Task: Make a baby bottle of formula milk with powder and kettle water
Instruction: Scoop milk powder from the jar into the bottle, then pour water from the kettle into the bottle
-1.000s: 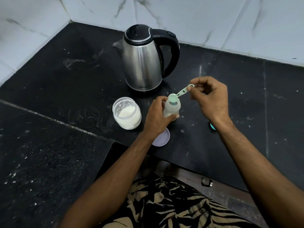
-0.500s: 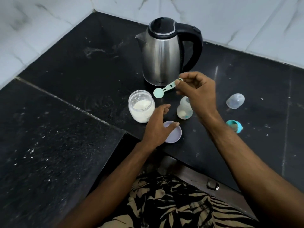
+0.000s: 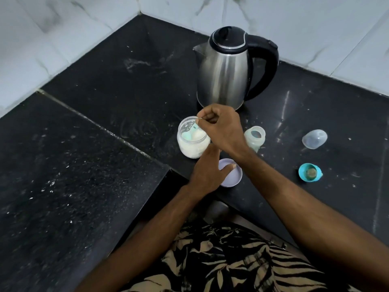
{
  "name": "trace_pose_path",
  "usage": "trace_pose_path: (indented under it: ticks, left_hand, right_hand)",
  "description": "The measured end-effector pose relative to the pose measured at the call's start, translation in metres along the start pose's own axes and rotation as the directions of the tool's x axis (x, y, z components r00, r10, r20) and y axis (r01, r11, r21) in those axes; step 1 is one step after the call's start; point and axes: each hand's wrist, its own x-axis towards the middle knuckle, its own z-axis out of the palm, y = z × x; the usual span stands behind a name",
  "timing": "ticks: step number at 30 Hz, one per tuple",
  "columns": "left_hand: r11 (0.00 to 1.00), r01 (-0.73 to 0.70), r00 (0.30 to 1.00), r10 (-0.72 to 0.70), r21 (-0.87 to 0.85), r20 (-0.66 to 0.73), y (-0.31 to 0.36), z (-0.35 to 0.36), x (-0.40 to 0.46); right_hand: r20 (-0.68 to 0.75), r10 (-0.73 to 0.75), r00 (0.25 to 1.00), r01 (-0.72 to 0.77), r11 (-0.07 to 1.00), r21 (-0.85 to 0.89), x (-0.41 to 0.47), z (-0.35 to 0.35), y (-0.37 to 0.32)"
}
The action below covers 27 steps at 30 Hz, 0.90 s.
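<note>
A glass jar of white powder (image 3: pixel 190 147) stands open on the black counter. My right hand (image 3: pixel 223 128) pinches the handle of a mint-green scoop (image 3: pixel 190 134) whose bowl is down inside the jar. My left hand (image 3: pixel 207 172) hovers just in front of the jar with its fingers apart, above the jar's lilac lid (image 3: pixel 232 177), holding nothing. The open baby bottle (image 3: pixel 255 139) stands upright to the right of my right wrist. The steel kettle (image 3: pixel 226 69) with a black handle stands behind.
A clear bottle cap (image 3: pixel 314 139) lies on its side at the right. A teal ring with the teat (image 3: pixel 309 172) lies nearer me. The counter has a corner step at the front; marble walls close in the back and left.
My left hand let go of the bottle and dropped toward the lid. My right hand carried the scoop left from the bottle's mouth into the powder jar. The camera view shifted.
</note>
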Motion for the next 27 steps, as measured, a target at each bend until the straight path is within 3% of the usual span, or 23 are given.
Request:
trace_pose_path:
  ticks: [10,18,27]
  left_hand:
    - [0.999,0.031,0.999,-0.032,0.035,0.020,0.002,0.010,0.009]
    - [0.996,-0.084,0.993,0.080,-0.039,-0.084,0.007,0.014,0.020]
    - [0.978,-0.119,0.993,0.114,-0.169,-0.043,0.021,0.024,0.040]
  right_hand:
    - [0.071,-0.044,0.997,0.054,0.987,-0.149,0.003,-0.001,0.003]
    - [-0.008,-0.051,0.999,0.050,0.997,-0.052,0.015,-0.031,0.009]
    - [-0.122,0.061,0.991,-0.057,0.998,0.030,0.046,-0.092,0.043]
